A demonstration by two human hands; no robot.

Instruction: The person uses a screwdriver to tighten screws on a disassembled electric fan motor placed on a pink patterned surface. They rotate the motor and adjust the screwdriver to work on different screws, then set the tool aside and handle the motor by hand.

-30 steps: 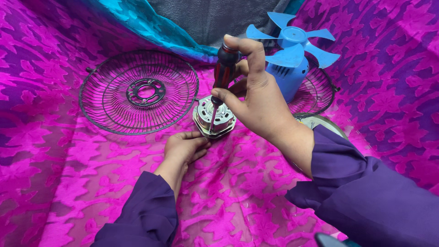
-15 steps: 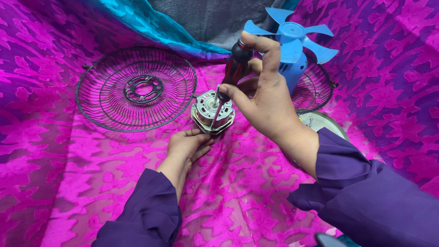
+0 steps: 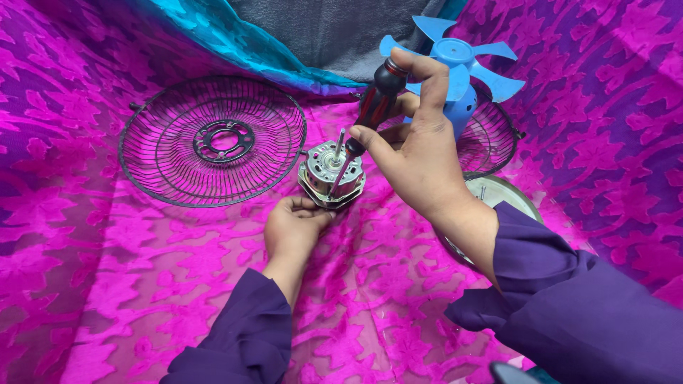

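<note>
Silvery metal, the small fan motor [image 3: 331, 174] sits on the magenta patterned cloth [image 3: 142, 284] near the middle of the view, its shaft pointing up. The left hand [image 3: 293, 229] is closed around the motor's near lower edge, fingers curled against its base. The right hand [image 3: 414, 146] is wrapped tight around a screwdriver [image 3: 359, 128] with a red and black handle; the forefinger hooks over the handle's top end and the thumb presses near the collar. The tool tilts down to the left, and its thin shank meets the top of the motor beside the shaft. Both wrists come out of dark purple sleeves [image 3: 569, 306].

Just left of the motor lies 1 round wire fan guard [image 3: 212, 141], flat on the cloth, with a ring at its centre. Behind the right hand stands a blue fan blade [image 3: 455, 60] on a blue hub, over a 2nd wire guard [image 3: 491, 142] that is partly hidden. A pale round rimmed object [image 3: 498, 195] peeks out under the right forearm; what it is cannot be told. A turquoise fold of fabric [image 3: 235, 43] and grey material [image 3: 334, 28] lie along the far edge.
</note>
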